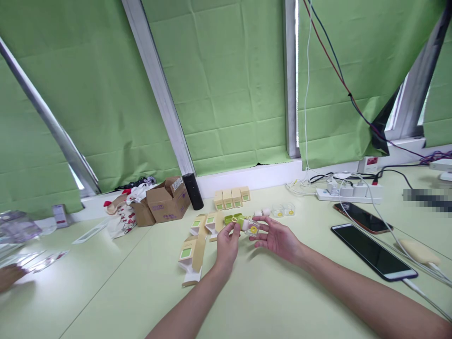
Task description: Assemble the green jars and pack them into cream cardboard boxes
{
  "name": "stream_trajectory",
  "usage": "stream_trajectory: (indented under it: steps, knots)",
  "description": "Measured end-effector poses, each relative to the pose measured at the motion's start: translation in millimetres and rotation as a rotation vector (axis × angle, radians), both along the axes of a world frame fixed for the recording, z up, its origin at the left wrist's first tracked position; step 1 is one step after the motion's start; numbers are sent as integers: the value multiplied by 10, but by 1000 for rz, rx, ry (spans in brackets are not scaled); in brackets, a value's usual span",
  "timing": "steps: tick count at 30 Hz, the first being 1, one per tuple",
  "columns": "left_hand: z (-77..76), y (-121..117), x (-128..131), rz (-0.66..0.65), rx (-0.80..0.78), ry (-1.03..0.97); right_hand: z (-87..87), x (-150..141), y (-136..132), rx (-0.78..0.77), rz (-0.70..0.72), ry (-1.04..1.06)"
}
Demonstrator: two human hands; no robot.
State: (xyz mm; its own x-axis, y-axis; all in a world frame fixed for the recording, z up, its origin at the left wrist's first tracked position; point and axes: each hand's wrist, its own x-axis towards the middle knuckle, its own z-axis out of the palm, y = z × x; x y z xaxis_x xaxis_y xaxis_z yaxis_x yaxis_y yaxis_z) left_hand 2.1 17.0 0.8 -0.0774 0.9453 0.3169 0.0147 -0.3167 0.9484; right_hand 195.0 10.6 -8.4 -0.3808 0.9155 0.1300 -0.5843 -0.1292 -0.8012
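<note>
A small clear bottle (252, 229) with something yellow inside and a green and white top (241, 221) is held above the table. My left hand (228, 242) is closed, pinching the green top between thumb and fingers. From the right, the fingers of my right hand (277, 238) are curved loosely around the clear body. Just behind lies an open green case (233, 218). Past my right hand stand two more clear containers (283, 210) with yellow inside and small white caps (262, 212). Opened cardboard boxes (190, 254) with green labels lie left of my left hand.
Small closed boxes (232, 198) stand in a row at the back, near a black cylinder (193, 191) and a brown carton (168, 200). Two phones (373, 252), cables and a power strip (349, 193) lie right. Another person's hand (11, 277) is far left.
</note>
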Motion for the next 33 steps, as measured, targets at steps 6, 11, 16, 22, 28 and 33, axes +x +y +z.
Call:
stream_trajectory:
  steps: [6, 11, 16, 22, 28, 33]
  knots:
    - [55, -43, 27, -35, 3, -6, 54, 6, -40, 26, 19, 4]
    - [25, -16, 27, -61, 21, 6, 54, -15, -65, 71, 42, -4]
    - [-56, 19, -2, -108, 47, 62, 18, -43, -57, 68, -11, -86]
    - [-122, 52, -23, -130, 65, 109, -2, -38, -35, 101, -66, -137]
    - [-190, 110, -29, -122, 90, 116, -64, -52, 13, 146, -67, -126]
    - [-223, 128, -37, -110, 98, 137, -109, -64, 33, 177, -81, -157]
